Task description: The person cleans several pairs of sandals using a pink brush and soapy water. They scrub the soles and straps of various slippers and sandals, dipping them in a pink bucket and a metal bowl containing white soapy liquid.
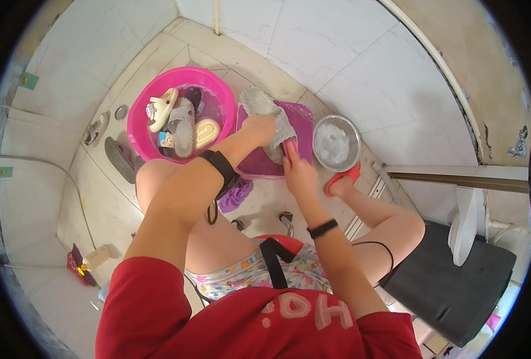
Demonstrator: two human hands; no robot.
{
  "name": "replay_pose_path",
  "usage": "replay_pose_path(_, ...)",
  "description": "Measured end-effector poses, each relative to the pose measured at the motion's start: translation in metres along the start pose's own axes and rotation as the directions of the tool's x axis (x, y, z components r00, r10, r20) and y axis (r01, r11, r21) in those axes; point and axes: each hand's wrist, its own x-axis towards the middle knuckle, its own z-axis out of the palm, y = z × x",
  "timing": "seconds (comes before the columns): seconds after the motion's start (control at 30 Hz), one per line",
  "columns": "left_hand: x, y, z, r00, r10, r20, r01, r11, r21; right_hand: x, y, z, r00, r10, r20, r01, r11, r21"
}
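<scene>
My left hand [260, 129] grips a grey slide sandal [261, 102] lying across a purple plastic stool [301, 114]. In my right hand [300, 172] is a pink-handled tool [290, 145], pressed against the near end of the sandal; its working end is hidden. Left of the stool, a bright pink basin [136, 119] contains sudsy water and several pieces of footwear, among them a cream clog [160, 111], another grey sandal [183, 130] and a pale yellow shoe [207, 133]. A metal bowl [358, 143] with white powder or paste stands to the right.
A purple cloth [235, 196] lies on the tiles below the stool. Dark slippers [119, 159] and a worn shoe [96, 129] are left of the basin, near a floor drain [120, 112]. Farther down are a bottle [97, 257] and hose. My foot wears a red clog [351, 172].
</scene>
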Motion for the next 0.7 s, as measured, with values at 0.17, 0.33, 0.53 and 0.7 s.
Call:
replay_pose_path(0.17, -0.004, -0.003, 0.004, 0.998, 0.011, -0.07, -0.012, 1.0, -0.012, 0.004, -0.007, 0.008, 1.0, 0.009, -0.002, -0.009, 1.0, 0.025)
replay_pose_path(0.33, -0.003, 0.002, 0.003, 0.995, -0.034, -0.09, 0.034, 0.999, -0.006, -0.05, -0.008, -0.007, 0.993, 0.069, 0.099, -0.074, 0.996, 0.042)
replay_pose_path(0.53, -0.002, 0.003, -0.004, 0.999, -0.024, -0.039, 0.021, 0.998, -0.054, 0.025, -0.013, 0.012, 0.999, 0.028, -0.023, -0.028, 0.999, 0.015)
replay_pose_path(0.7, -0.002, -0.004, 0.004, 1.0, -0.012, -0.028, 0.012, 1.0, -0.009, -0.044, -0.01, -0.006, 0.995, 0.037, 0.09, -0.043, 0.997, 0.066)
